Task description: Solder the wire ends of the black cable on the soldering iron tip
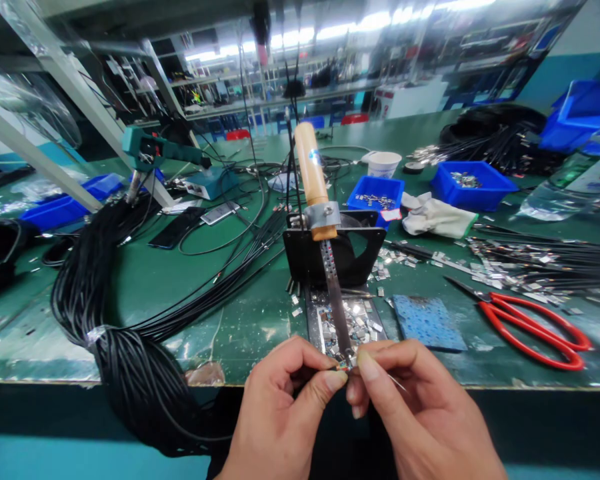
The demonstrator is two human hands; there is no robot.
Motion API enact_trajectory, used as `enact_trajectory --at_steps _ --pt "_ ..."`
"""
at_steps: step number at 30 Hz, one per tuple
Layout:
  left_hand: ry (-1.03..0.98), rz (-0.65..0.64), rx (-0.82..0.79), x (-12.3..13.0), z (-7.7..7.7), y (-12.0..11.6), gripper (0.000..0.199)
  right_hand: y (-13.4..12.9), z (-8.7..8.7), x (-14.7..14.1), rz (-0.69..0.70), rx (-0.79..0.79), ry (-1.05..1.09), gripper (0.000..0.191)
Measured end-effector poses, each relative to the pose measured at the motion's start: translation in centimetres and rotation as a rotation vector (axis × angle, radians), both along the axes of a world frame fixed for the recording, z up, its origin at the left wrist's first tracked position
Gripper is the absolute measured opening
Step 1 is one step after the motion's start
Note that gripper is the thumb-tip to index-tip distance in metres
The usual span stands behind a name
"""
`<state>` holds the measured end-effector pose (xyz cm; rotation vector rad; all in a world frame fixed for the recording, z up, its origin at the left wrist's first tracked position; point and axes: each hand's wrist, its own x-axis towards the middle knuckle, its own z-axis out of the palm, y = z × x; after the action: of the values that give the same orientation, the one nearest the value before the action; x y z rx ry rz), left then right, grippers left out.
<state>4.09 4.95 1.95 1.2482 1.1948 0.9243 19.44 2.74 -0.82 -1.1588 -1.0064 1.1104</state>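
Head view. We see the left hand (280,407) and the right hand (410,407) at six o'clock, fingertips pinched shut together on a tiny metal part (344,366), too small to identify, held against the tip of the wooden-handled soldering iron (320,213). The iron slopes down from its black metal stand (365,257) at the centre. Beneath the tip lies a tray of small silvery clips (360,320). At nine o'clock we note a coiled bundle of black cables (130,360); at three o'clock, red-handled scissors (535,327) on the green worktop (205,293).
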Motion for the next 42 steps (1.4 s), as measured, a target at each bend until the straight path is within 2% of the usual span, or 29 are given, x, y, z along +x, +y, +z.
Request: enact_trajectory --at_steps 15,42 --pt "0.012 0.02 0.04 -0.24 -0.63 0.07 0.021 0.15 -0.18 -0.03 -0.001 0.024 0.016 0.015" --pt "-0.005 0.038 0.007 0.12 -0.43 0.05 0.022 0.27 -0.14 -0.32 -0.032 0.048 0.018 0.012"
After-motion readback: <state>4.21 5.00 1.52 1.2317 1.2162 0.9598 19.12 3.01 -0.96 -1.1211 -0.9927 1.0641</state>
